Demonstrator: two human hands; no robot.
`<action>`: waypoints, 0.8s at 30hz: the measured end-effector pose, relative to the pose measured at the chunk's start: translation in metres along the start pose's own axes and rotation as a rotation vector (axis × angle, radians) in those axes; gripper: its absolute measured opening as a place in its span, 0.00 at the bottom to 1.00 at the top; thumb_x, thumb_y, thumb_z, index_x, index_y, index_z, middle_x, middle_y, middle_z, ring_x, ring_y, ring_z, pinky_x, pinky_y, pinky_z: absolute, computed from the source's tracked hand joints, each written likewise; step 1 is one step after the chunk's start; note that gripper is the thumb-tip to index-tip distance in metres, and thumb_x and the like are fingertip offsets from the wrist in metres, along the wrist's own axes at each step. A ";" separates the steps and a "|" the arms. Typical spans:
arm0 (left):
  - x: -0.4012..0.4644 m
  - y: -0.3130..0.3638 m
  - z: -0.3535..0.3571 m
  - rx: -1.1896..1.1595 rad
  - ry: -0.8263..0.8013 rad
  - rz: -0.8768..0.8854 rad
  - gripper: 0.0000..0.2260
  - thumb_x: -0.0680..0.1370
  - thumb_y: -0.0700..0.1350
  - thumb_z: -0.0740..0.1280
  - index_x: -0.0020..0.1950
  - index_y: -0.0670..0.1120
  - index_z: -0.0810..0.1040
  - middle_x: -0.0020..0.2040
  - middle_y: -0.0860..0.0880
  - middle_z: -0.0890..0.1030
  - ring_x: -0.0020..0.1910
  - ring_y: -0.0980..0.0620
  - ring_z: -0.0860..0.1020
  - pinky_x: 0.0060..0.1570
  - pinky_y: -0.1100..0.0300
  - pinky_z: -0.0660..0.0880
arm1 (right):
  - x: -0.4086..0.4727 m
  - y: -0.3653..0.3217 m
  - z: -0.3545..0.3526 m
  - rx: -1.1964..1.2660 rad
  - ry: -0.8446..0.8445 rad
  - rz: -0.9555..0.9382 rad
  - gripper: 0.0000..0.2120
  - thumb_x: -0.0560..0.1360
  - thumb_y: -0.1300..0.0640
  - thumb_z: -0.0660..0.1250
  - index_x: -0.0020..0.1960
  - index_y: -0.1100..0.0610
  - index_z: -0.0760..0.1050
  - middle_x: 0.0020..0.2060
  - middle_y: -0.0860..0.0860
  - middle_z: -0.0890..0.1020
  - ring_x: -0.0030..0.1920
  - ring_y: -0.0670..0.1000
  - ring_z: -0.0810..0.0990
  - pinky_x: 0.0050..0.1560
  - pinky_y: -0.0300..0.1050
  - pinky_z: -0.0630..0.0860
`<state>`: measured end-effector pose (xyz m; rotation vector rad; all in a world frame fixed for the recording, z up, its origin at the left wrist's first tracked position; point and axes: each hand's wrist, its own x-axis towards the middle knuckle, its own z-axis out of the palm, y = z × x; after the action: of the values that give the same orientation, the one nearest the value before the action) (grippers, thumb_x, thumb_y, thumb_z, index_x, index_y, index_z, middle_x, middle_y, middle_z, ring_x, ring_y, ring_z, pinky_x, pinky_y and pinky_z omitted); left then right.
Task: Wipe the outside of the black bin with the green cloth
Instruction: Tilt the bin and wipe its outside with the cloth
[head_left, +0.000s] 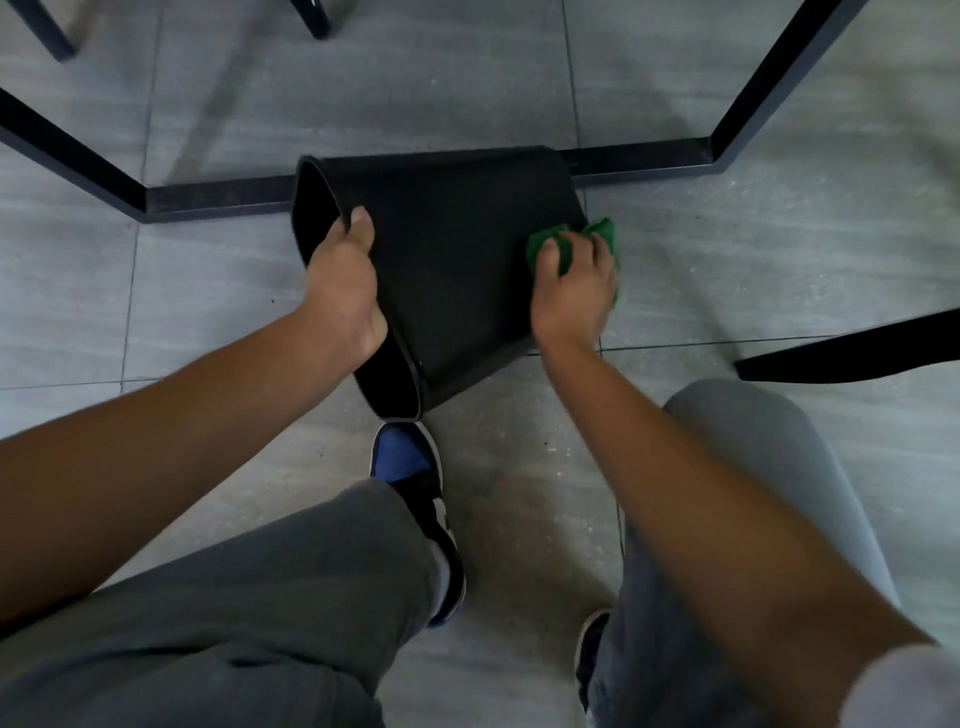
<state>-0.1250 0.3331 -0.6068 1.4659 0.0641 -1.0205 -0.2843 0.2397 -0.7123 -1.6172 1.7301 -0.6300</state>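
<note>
The black bin (452, 249) lies tipped on its side above the grey tiled floor, its open mouth to the left and its base to the right. My left hand (343, 291) grips the bin's rim, fingers curled inside the mouth. My right hand (574, 291) presses the bunched green cloth (605, 234) against the bin's outer wall near the base end. Most of the cloth is hidden under my fingers.
A black metal table frame (218, 200) runs along the floor just behind the bin, with slanted legs rising at left and right. A black chair leg (852, 353) juts in from the right. My shoes (410, 478) and grey trouser legs fill the foreground.
</note>
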 end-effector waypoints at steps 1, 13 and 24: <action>-0.001 0.002 -0.001 0.030 -0.015 0.023 0.13 0.87 0.49 0.57 0.69 0.50 0.76 0.67 0.45 0.81 0.64 0.44 0.80 0.69 0.40 0.75 | 0.013 0.005 -0.002 -0.015 -0.010 0.036 0.25 0.82 0.43 0.56 0.70 0.56 0.78 0.72 0.60 0.76 0.72 0.63 0.74 0.72 0.60 0.71; -0.015 0.017 -0.005 0.213 -0.153 0.156 0.13 0.87 0.48 0.58 0.69 0.50 0.76 0.66 0.46 0.82 0.64 0.48 0.81 0.69 0.46 0.76 | 0.056 0.020 -0.016 0.036 -0.171 0.271 0.21 0.85 0.45 0.53 0.65 0.57 0.76 0.54 0.57 0.82 0.52 0.58 0.79 0.50 0.51 0.74; -0.016 0.041 -0.015 0.308 -0.057 0.141 0.13 0.86 0.49 0.61 0.68 0.49 0.79 0.62 0.47 0.84 0.60 0.46 0.83 0.64 0.45 0.79 | 0.061 -0.003 -0.050 -0.218 -0.027 0.010 0.18 0.85 0.46 0.60 0.68 0.55 0.75 0.66 0.59 0.76 0.57 0.62 0.82 0.49 0.49 0.73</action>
<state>-0.1018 0.3447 -0.5679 1.6917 -0.2441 -0.9869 -0.3193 0.1737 -0.6864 -1.7546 1.8374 -0.4245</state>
